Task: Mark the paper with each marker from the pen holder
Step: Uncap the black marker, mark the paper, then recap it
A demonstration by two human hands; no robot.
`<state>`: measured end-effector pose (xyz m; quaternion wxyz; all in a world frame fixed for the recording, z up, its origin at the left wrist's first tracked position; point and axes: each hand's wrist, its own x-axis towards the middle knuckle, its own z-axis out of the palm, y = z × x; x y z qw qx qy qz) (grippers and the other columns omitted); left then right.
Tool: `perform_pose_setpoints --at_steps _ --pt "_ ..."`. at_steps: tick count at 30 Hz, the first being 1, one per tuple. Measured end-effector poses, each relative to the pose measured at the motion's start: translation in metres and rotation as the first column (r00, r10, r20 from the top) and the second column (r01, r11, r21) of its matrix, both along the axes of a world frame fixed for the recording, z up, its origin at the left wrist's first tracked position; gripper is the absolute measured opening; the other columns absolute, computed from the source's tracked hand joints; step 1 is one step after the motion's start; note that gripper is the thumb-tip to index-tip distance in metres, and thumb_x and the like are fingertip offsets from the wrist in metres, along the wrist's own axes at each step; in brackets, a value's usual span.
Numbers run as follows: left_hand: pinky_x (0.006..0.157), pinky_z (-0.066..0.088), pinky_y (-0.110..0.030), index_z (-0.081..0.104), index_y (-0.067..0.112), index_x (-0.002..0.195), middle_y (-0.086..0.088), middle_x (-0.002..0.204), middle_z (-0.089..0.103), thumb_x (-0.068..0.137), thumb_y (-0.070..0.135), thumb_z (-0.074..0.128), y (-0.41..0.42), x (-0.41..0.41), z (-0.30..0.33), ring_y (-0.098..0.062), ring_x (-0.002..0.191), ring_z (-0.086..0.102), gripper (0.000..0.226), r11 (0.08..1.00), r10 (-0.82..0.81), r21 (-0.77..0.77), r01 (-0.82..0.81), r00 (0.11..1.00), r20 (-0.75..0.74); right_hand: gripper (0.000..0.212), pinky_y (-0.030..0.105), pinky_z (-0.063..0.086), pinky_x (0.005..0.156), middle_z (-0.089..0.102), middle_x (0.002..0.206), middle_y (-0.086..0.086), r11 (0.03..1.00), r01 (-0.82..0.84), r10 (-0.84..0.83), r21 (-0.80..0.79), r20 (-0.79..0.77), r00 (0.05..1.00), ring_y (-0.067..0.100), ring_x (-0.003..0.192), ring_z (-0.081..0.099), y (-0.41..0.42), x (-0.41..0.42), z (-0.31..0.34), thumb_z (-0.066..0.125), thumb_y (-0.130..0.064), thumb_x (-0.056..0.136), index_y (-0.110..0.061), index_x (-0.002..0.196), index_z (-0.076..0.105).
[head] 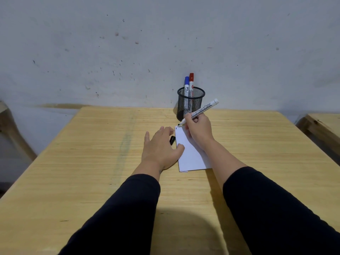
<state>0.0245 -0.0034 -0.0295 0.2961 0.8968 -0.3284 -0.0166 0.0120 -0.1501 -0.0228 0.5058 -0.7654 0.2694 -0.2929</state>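
On the pale wooden desk (pixel 92 162) the left hand (pixel 160 150) lies flat with fingers spread wide, gripping nothing, its thumb pressing the near-left edge of the small white sheet of paper (pixel 191 157); that hold is light and only at one edge, so a firm stroke could likely swing or buckle the sheet; just beside its fingers rests the small black marker cap (pixel 172 140), loose on the desk, which a nudge of the hand could roll away or leave forgotten, letting the tip dry; next, the right hand (pixel 199 131) is closed round the white-barrelled black board marker (pixel 200 111), its tip at the far-left corner of the paper where a short dark mark shows; so near the edge, the tip might well slip off and ink the wood; behind, close to the right hand, stands the black wire-mesh pen holder (pixel 190 103) with the blue-capped marker (pixel 186 87) and red-capped marker (pixel 191 83) upright inside, not yet used; a careless reach could tip it.
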Motion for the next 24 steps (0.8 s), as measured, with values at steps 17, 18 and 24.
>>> perform_pose_setpoints --at_steps 17,18,24 --pt "0.092 0.048 -0.037 0.052 0.022 0.09 0.005 0.084 0.064 0.097 0.022 0.05 0.008 0.0 0.001 -0.018 0.093 0.06 0.008 0.89 0.071 -0.423 -0.169 0.969 -0.238 0.035 0.027 0.045 0.043 0.053 0.057 0.007 0.926 -0.199 0.148 0.32 0.178 0.973 0.018 0.042 0.047 0.026 -0.035 0.035 0.045 -0.033 0.1 -0.008 0.077 0.055" --pt "0.082 0.052 -0.032 0.053 0.021 0.089 0.005 0.083 0.066 0.097 0.019 0.051 0.009 0.001 0.002 -0.017 0.092 0.065 0.008 0.839 0.041 -0.51 -0.191 0.956 -0.291 0.035 0.024 0.044 0.042 0.053 0.057 0.007 0.926 -0.209 0.153 0.316 0.193 0.969 0.016 0.04 0.047 0.028 -0.035 0.039 0.043 -0.031 0.101 -0.007 0.079 0.055" --pt "0.061 0.046 -0.012 0.058 0.022 0.087 0.005 0.082 0.069 0.096 0.015 0.053 0.016 -0.001 0.008 -0.009 0.082 0.068 0.012 0.722 -0.008 -0.65 -0.235 0.937 -0.348 0.031 0.019 0.041 0.037 0.053 0.058 0.007 0.945 -0.257 0.226 0.204 0.162 0.961 0.013 0.036 0.046 0.043 -0.033 0.051 0.041 -0.028 0.101 -0.002 0.089 0.054"
